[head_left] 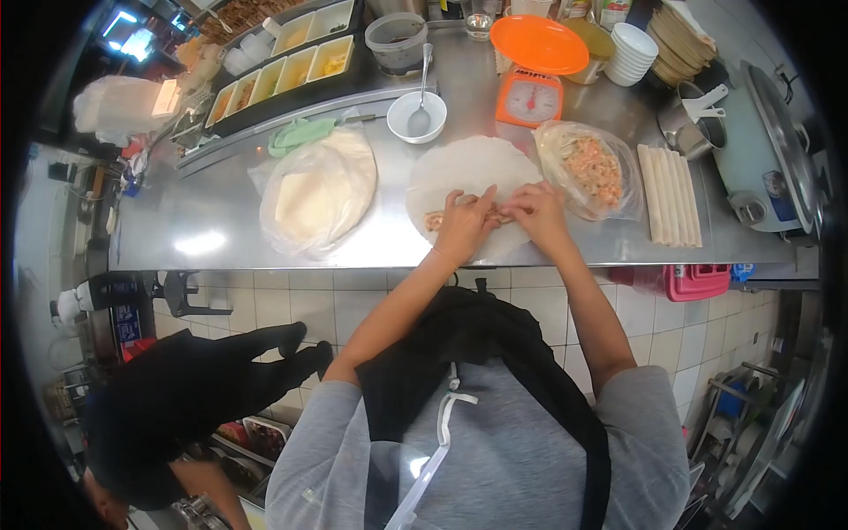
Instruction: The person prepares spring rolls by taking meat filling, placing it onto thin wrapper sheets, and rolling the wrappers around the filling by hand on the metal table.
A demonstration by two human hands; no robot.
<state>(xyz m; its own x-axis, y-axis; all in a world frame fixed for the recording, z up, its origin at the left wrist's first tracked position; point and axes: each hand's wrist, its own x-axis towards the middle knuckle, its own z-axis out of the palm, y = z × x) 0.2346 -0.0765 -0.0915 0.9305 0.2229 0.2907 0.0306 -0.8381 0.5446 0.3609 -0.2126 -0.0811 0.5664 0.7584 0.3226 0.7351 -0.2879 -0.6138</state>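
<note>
A round, pale wrapper sheet (468, 168) lies flat on the steel counter, with a line of pinkish minced filling (434, 220) across its lower part. My left hand (464, 231) is on this line, its bent fingers closed around the filling. Close to its right, my right hand (537, 216) pinches the other end of the filling, which the fingers mostly hide. Right of the sheet, a clear plastic bag (564, 141) holds more orange-flecked filling (594, 172). To the left, a stack of wrapper sheets (309, 205) sits in a plastic bag.
Several finished rolls (669, 196) lie side by side at the right. Behind the sheet stand an orange scale (530, 99) with an orange plate (539, 44) and a white bowl (399, 126) with a spoon. Another person (177, 389) bends down at the lower left.
</note>
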